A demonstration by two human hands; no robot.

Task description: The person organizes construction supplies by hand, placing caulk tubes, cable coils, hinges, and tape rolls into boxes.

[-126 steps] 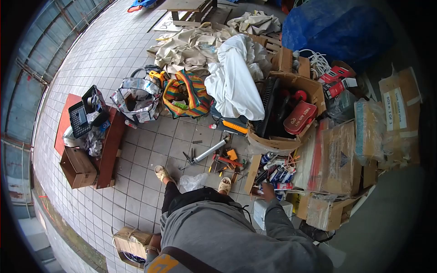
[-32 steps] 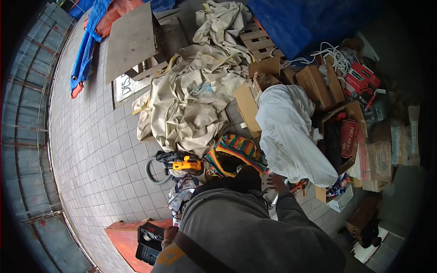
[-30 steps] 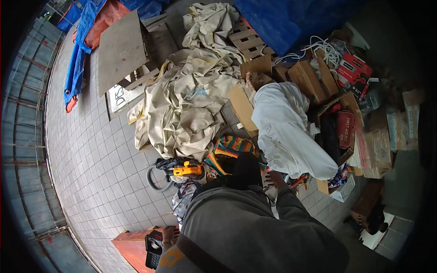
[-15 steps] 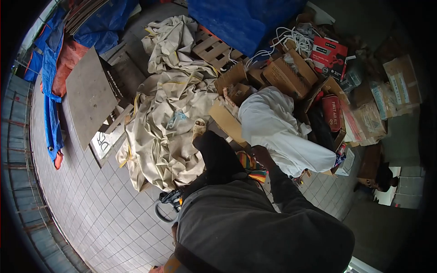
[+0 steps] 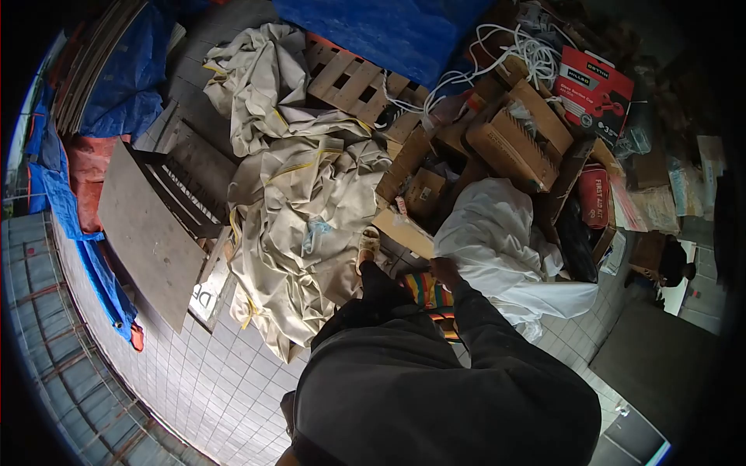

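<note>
White cloth bundle (image 5: 497, 233) — right hand at its lower-left edge, amid floor clutter.

Head view: the white cloth bundle lies right of frame centre, draped over cardboard boxes (image 5: 513, 132), with the striped bag (image 5: 431, 295) just beside it at its 7 o'clock and a red first-aid case (image 5: 594, 194) at its 3 o'clock. The right hand (image 5: 446, 269) sits at the bundle's 8 o'clock edge, touching or just short of it; whether its fingers are spread or closed on fabric I cannot tell. The left hand is out of view. A sandalled foot (image 5: 367, 243) rests against the beige tarpaulin heap (image 5: 299, 210) at the hand's 9 o'clock. Judgement: the bundle looks soft, limp and bulky yet light; it would sag and trail, so gathering a thick fold near the middle seems the surest hold.
</note>
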